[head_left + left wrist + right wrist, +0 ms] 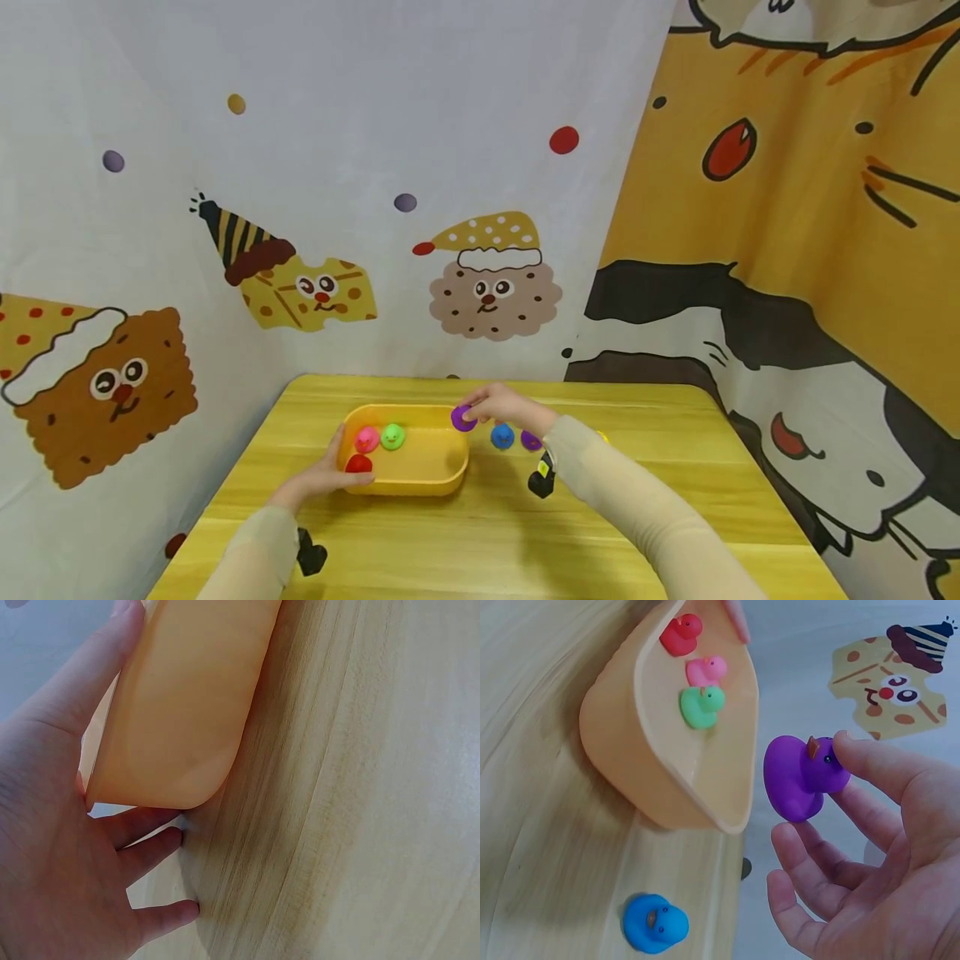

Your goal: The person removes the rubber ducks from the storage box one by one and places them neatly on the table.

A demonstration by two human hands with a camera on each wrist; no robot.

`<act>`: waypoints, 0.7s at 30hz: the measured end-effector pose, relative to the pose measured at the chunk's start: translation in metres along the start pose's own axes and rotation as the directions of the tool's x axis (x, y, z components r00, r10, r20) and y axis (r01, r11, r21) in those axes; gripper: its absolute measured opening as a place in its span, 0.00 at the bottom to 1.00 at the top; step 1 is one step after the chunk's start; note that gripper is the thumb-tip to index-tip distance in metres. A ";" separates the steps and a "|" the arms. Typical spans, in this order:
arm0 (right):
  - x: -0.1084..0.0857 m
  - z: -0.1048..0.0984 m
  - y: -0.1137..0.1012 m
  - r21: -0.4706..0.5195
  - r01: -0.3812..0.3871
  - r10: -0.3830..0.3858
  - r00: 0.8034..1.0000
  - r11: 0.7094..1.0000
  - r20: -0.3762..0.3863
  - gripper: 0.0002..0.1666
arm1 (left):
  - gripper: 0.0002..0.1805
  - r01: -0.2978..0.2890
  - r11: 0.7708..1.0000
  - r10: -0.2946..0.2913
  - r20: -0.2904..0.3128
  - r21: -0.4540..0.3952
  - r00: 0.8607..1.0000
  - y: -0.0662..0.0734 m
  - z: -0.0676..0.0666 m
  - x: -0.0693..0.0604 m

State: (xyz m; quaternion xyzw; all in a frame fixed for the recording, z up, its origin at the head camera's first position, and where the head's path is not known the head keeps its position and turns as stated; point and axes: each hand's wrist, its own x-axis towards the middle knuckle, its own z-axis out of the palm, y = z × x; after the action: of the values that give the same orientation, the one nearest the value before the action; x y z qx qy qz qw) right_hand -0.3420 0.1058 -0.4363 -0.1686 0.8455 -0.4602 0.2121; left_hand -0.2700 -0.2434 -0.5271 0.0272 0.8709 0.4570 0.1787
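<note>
In the right wrist view, a purple rubber duck (791, 780) is pinched between the thumb and fingers of my right hand (877, 832). The head view places that hand above the right end of a yellow plastic tub (420, 487). Inside the tub sit a pink duck (367, 439), a green duck (393, 436) and a red duck (358, 464). My left hand (324, 473) holds the tub's left end, thumb over the rim and fingers spread round the outer wall. The left wrist view shows the tub's outer side (187, 705) against that hand.
Right of the tub, a blue duck (502, 436) and another purple duck (531, 440) stand on the wooden table (420, 550). Something yellow (603, 436) peeks out behind my right sleeve. A printed curtain (337, 125) hangs behind the table.
</note>
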 end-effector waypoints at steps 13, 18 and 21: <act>-0.011 -0.013 0.020 -0.048 -0.032 0.032 0.999 0.998 -0.004 0.19 | 0.69 -0.002 1.000 0.002 0.003 -0.003 1.000 0.001 0.000 -0.001; -0.016 -0.016 0.028 -0.061 -0.043 0.042 0.999 0.997 -0.019 0.19 | 0.69 -0.028 1.000 0.028 0.010 0.005 1.000 -0.002 -0.001 0.001; -0.019 -0.016 0.033 -0.039 -0.043 0.042 0.999 0.998 -0.023 0.18 | 0.71 -0.026 1.000 0.026 0.010 -0.013 1.000 -0.004 -0.001 0.002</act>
State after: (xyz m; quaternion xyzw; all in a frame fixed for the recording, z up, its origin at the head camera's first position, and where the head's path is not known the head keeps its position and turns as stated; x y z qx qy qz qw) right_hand -0.3369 0.1437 -0.4523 -0.1494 0.8602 -0.4405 0.2090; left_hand -0.2713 -0.2458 -0.5300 0.0397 0.8665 0.4648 0.1775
